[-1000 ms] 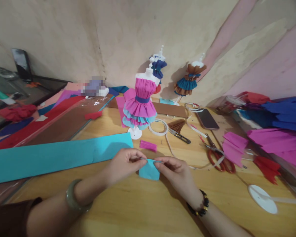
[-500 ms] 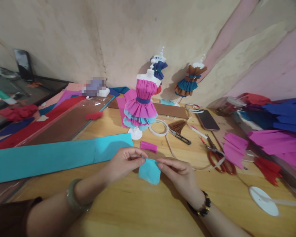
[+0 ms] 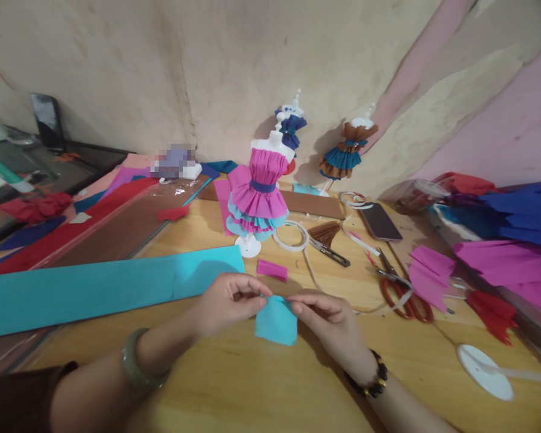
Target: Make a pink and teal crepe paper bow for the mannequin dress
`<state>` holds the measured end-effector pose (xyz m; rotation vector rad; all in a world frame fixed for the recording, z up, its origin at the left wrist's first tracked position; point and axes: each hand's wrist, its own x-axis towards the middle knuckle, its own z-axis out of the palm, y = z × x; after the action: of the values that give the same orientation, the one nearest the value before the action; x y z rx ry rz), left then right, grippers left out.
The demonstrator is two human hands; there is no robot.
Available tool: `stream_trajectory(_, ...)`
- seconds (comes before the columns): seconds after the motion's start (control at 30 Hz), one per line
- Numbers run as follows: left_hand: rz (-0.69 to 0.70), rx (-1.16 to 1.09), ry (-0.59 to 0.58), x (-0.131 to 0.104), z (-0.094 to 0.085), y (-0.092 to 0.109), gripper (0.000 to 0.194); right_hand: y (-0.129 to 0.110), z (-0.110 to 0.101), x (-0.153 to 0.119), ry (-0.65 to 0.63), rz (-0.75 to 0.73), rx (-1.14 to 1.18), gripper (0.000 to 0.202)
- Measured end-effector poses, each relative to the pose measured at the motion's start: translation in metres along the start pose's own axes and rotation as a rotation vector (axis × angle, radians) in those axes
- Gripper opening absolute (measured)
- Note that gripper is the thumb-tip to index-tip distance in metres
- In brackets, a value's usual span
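Observation:
A small turquoise paper piece (image 3: 276, 325) hangs between my hands above the wooden table. My left hand (image 3: 232, 304) pinches its upper left corner between thumb and forefinger. The upper right corner is pinched by my right hand (image 3: 327, 322). Just beyond lies a small pleated magenta strip (image 3: 272, 269). A mini dress form (image 3: 261, 177) in a magenta and turquoise ruffled dress with a blue waistband stands behind it. To the left stretches a long turquoise paper strip (image 3: 117, 288).
Right of the dress form lie a tape roll (image 3: 291, 236), a black clip (image 3: 331, 252), orange-handled scissors (image 3: 406, 294) and a phone (image 3: 380, 221). Two more dressed forms, one blue (image 3: 291, 129) and one brown (image 3: 347, 150), stand by the wall. A white disc (image 3: 484, 371) lies at right.
The turquoise piece hangs slightly lower and wider, its top edge folded or bunched between my fingertips. Both hands keep their pinches, and the view has shifted slightly.

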<state>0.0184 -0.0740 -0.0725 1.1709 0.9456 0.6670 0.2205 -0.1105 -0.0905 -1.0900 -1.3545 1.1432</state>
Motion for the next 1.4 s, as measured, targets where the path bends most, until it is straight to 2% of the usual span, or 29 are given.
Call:
stream_trajectory(0.2,0.056,0.117,0.098,0.001,0.004,-0.006,0.017,0.005,0.002,-0.003,0.078,-0.044,-0.129,0.007)
stream_trajectory(0.37,0.142,0.235,0.151,0.002,0.004,-0.01,0.021,0.011,0.001,-0.003,0.125,-0.183,-0.238,0.02)
stream_trajectory(0.57,0.3,0.445,0.147,-0.001,0.005,-0.012,0.025,0.005,-0.001,0.0,0.003,-0.496,-0.427,0.024)
stream_trajectory(0.7,0.288,0.5,0.104,-0.002,0.007,-0.015,0.022,0.0,-0.001,-0.002,-0.103,-0.573,-0.49,0.032)
stream_trajectory(0.8,0.318,0.537,0.056,-0.002,0.007,-0.015,0.019,0.001,0.0,-0.003,-0.115,-0.588,-0.525,0.034)
stream_trajectory(0.97,0.409,0.595,0.056,-0.003,0.007,-0.014,0.018,0.006,0.0,-0.003,-0.12,-0.546,-0.541,0.029)
stream_trajectory(1.13,0.415,0.617,0.067,-0.004,0.008,-0.017,0.017,0.005,0.001,-0.003,-0.122,-0.52,-0.475,0.023)
stream_trajectory(1.3,0.485,0.526,0.06,-0.001,0.007,-0.014,0.015,-0.002,0.002,-0.004,-0.066,-0.491,-0.46,0.022)
stream_trajectory(1.4,0.438,0.47,0.085,0.0,0.007,-0.012,0.012,-0.003,0.001,-0.005,-0.034,-0.429,-0.462,0.017)
